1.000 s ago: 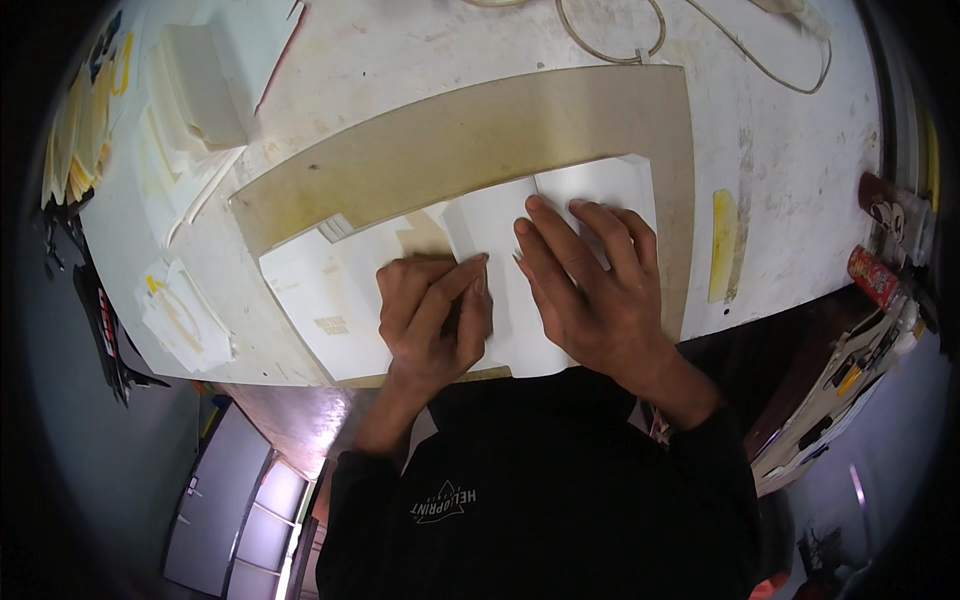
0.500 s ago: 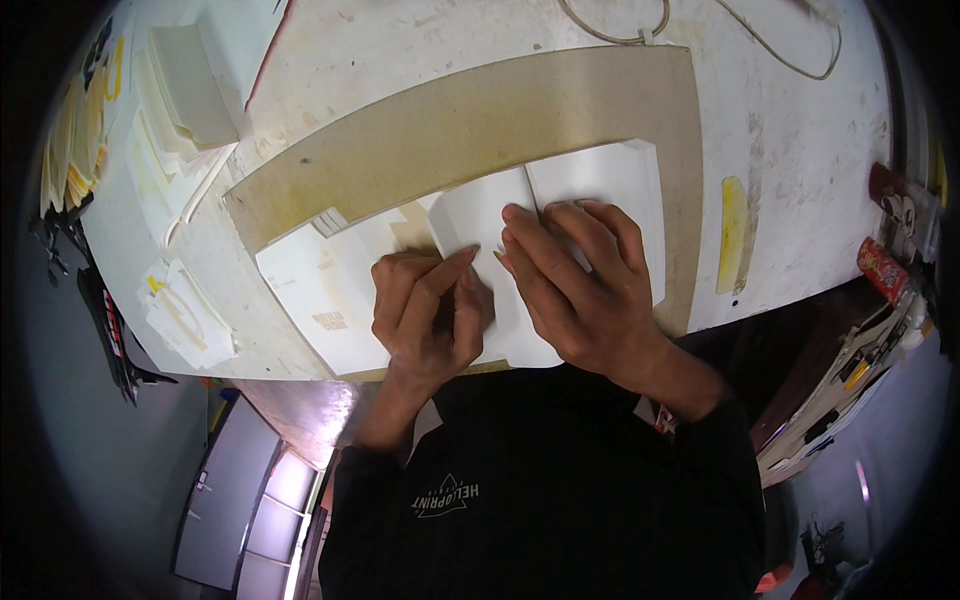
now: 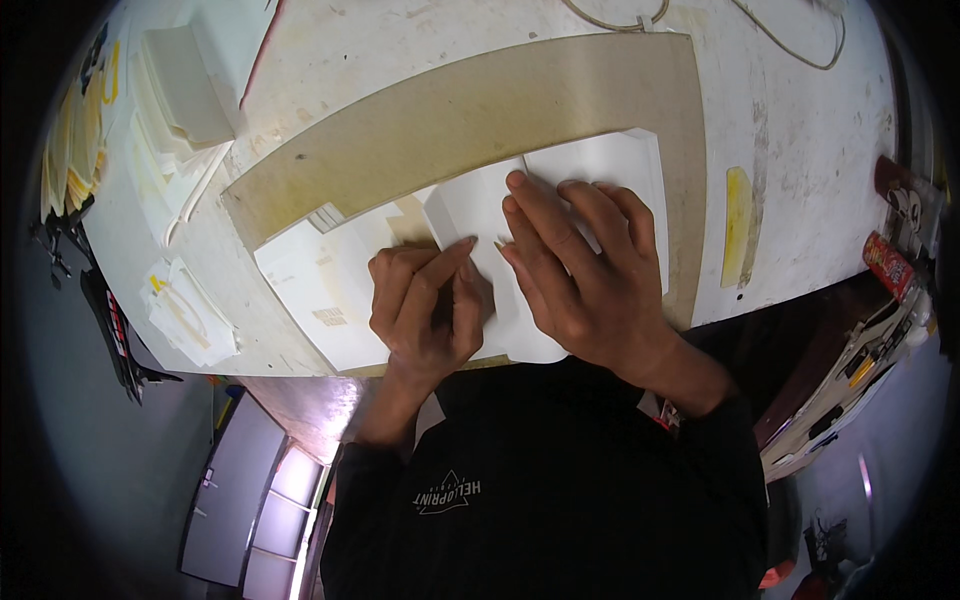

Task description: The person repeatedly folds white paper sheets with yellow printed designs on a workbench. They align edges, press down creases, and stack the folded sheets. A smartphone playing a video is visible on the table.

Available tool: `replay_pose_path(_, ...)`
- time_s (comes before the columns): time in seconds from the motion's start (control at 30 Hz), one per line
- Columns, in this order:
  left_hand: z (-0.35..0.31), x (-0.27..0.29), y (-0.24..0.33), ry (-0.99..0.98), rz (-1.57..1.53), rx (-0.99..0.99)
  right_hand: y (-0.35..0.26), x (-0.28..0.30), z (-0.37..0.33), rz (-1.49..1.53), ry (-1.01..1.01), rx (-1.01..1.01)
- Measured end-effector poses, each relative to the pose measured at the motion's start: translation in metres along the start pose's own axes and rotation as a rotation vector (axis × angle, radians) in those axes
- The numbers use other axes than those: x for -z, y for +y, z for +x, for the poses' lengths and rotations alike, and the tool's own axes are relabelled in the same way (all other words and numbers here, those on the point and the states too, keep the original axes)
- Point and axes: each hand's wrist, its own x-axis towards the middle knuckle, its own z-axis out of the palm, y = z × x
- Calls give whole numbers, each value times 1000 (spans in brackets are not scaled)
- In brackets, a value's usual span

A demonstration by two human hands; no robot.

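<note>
An open white book [image 3: 480,205] lies on a tan board in front of me. Its cover [image 3: 310,275], with pale beige print, spreads out flat to the left. My left hand [image 3: 425,305] is curled at the edge where the pages meet the cover, index finger and thumb pinched on that edge. Most of what those fingers grip is hidden beneath them. Across the right part of the pages lies my right hand [image 3: 590,265], palm down. Its fingers are stretched out, with the fingertips near the fold between the pages.
The tan board [image 3: 480,105] rests on a stained white table [image 3: 780,120]. Stacked paper blocks [image 3: 185,85] and glue-marked paper scraps [image 3: 190,315] are at the left. A yellow strip [image 3: 736,225] lies right of the board, and a cable [image 3: 620,22] curls at the far edge.
My right hand's fingers have straightened and slid slightly forward over the page. The left hand keeps its pinch in nearly the same place. The whole view has shifted a little.
</note>
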Motion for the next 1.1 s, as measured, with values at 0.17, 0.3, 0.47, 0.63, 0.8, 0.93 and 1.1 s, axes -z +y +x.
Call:
replay_pose_path(0.17, -1, -1, -1, 9, -1, -3, 0, 1, 0, -17, -33, -3)
replay_pose_path(0.3, -1, -1, -1, 6, 1, 3, 0, 3, 1, -35, -50, 2)
replay_pose_path(0.47, -1, -1, -1, -6, 12, -4, 3, 4, 2, -56, -42, 10)
replay_pose_path(0.63, 1, -1, 0, -18, 15, -8, 5, 4, 1, -72, -36, 11)
replay_pose_path(0.8, 2, 0, 1, -40, 24, -1, 7, 4, 0, -89, -36, 17)
replay_pose_path(0.93, 2, 1, 3, -58, 27, 18, 9, 5, 1, -91, -33, 13)
replay_pose_path(1.1, 2, 1, 2, -51, 18, 21, 10, 7, 4, -79, -36, 3)
